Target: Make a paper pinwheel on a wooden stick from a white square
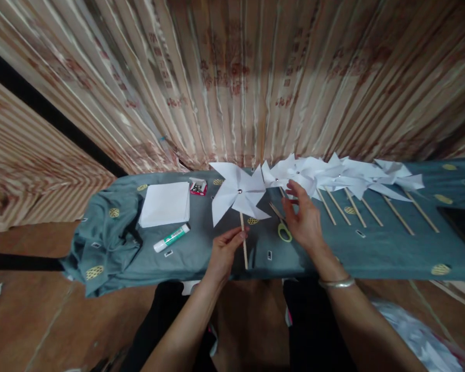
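Observation:
A white paper pinwheel (251, 184) with a silver pin at its centre is held upright by its wooden stick. My left hand (223, 251) pinches that stick between thumb and fingers, low down. To its right my right hand (303, 217) is raised with fingers apart and nothing visible in them. Scissors (284, 232) with yellow-green handles lie partly behind the right hand. Beyond that hand, a row of finished-looking pinwheels (344, 175) overlaps along the back, their sticks pointing toward me.
On the left lie a stack of white paper squares (166, 204), a glue stick (172, 237) and a small open box of pins (198, 187). A dark flat object (463, 227) rests at the right end of the cloth-covered table (313, 261). Behind hangs a patterned curtain (232, 77).

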### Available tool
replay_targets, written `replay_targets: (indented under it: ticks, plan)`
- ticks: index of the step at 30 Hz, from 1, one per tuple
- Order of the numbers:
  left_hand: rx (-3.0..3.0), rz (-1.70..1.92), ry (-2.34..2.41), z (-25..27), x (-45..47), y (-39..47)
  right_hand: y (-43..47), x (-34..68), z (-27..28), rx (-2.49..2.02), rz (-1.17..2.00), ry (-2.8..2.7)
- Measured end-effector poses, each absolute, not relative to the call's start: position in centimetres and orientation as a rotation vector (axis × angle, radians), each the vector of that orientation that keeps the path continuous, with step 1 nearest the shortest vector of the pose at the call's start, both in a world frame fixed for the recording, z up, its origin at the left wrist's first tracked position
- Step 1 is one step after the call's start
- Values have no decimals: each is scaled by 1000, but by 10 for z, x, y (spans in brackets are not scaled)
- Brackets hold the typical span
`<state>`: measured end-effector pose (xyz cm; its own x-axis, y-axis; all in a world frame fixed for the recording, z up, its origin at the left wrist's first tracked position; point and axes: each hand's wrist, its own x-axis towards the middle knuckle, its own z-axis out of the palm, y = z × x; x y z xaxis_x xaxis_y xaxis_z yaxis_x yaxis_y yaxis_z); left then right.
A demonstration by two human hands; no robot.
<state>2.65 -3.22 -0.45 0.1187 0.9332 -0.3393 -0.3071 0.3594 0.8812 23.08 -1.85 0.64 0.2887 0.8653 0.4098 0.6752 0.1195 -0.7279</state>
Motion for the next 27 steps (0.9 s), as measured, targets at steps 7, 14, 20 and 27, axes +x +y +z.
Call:
replay_targets:
  ticks: [7, 14, 20, 27]
  plan:
    - [927, 896, 1069, -8, 30, -28, -16, 241, 8, -1716, -22, -1757]
    - [938, 840, 1024, -17, 31, -21, -8, 253, -6, -1716, -67, -1801]
    - [916, 857, 996, -16, 30, -17, -6, 253, -12, -1704, -31, -1799]
    - [948, 899, 1003, -13, 28, -13, -8, 244, -20, -1570, 3, -1832]
